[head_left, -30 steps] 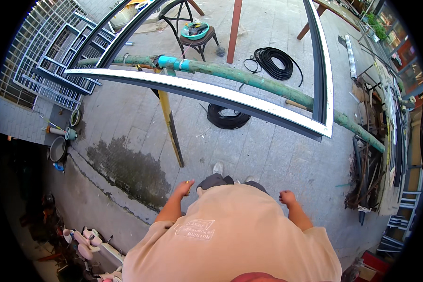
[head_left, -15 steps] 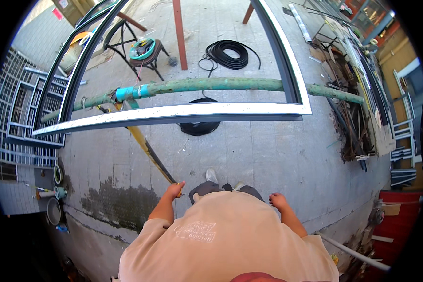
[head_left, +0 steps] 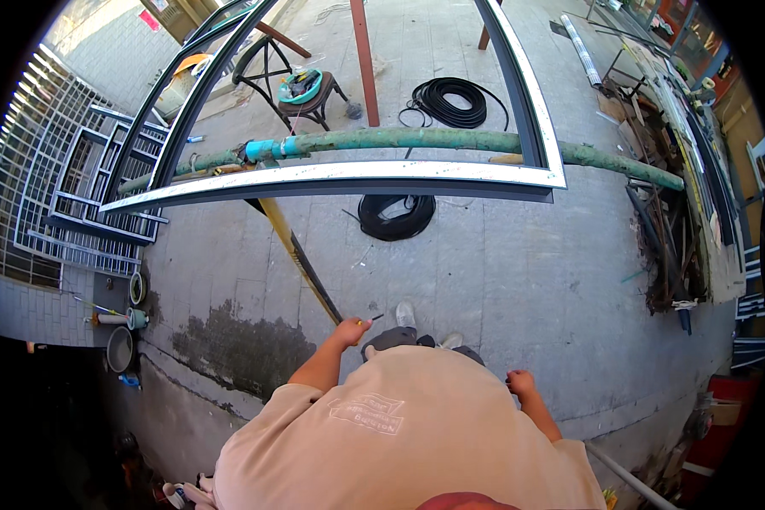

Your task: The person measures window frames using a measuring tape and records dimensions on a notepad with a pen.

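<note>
In my left hand (head_left: 348, 331), the fingers are closed on a small thin tool (head_left: 376, 318) with a dark tip and a bit of yellow. Its exact kind is too small to tell. My right hand (head_left: 520, 383) hangs beside my body with the fingers curled, and nothing shows in it. Ahead of me, a large window frame (head_left: 348, 176) with a white face and dark sides rests across a green pipe (head_left: 416, 138). A yellow and black strut (head_left: 293, 248) slants from under the frame down toward my left hand; whether they touch I cannot tell.
Black coils (head_left: 395, 218) of hose or strip lie on the paving, with another coil (head_left: 450, 103) farther off. A chair (head_left: 310, 104) carries a turquoise basin (head_left: 301, 87). Metal frames (head_left: 85, 183) lean at the left. Scrap lengths (head_left: 663, 229) are heaped at the right.
My left hand has moved up and right, and the thin tool now sticks out from its fingers. The whole view has shifted, with the scene lying farther right.
</note>
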`<state>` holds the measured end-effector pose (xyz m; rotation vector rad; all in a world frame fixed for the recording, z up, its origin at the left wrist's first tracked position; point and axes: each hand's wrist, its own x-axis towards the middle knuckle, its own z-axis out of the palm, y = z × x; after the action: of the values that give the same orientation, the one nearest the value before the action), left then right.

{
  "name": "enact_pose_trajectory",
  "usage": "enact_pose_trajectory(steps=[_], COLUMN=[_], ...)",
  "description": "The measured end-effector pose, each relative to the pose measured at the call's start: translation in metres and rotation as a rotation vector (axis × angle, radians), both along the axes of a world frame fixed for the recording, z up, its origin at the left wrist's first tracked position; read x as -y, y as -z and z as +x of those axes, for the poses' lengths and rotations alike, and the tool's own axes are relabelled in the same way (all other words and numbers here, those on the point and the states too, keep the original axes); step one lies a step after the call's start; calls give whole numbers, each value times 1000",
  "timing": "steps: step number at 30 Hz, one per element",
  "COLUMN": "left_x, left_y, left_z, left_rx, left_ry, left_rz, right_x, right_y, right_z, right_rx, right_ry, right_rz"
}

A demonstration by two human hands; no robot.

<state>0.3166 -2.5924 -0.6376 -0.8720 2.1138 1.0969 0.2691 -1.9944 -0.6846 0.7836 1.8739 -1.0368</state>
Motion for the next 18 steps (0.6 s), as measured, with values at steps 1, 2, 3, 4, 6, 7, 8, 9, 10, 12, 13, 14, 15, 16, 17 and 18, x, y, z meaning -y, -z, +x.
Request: enact_pose_trajectory(steps=[1,2,3,4,6,7,8,9,10,12,13,14,15,16,17,18], left_x=[-4,-10,-16,-23,-15,-14,-21,-29,-35,-42,-45,-47,-48,-49,-54,-63], left_y=[-3,-5,-8,-10,3,8,5,-2,-7,-17,-23,-30,-40,-52,-69,-90], left_z=[10,20,31,41,77,88,92,97,104,106,105,98,86,71,52,31], left_rx=[-8,-4,14,30,69,103,100,137,175,100,27,25,-42,-115,-193,-273], left_ry=[-33,-44,-77,-109,-130,-125,-133,-255,-382,-525,-659,-668,-735,-795,-817,-837], left_rz=[10,7,-13,-32,-39,-33,-32,1,31,108,183,184,369,555,703,851], right_x=[-11,-23,-38,-53,-50,-36,-28,-24,-19,4,25,50,79,108,138,169], right_y=[14,29,44,59,66,59,51,48,46,37,17,-13,-47,-81,-118,-162], right_z=[6,10,13,15,7,0,-11,-21,-31,-58,-75,-91,-105,-117,-127,-135], right_rx=[25,48,51,-23,-97,-60,-24,-28,-126,-300,-373,-410,-448,-534,-621,-639], right_ry=[24,48,35,-185,-429,-273,-114,-123,-263,-495,-591,-606,-622,-664,-704,-727], right_rz=[-31,-60,-61,-42,-52,-55,-43,-38,-14,12,15,-59,-133,-169,-204,-288])
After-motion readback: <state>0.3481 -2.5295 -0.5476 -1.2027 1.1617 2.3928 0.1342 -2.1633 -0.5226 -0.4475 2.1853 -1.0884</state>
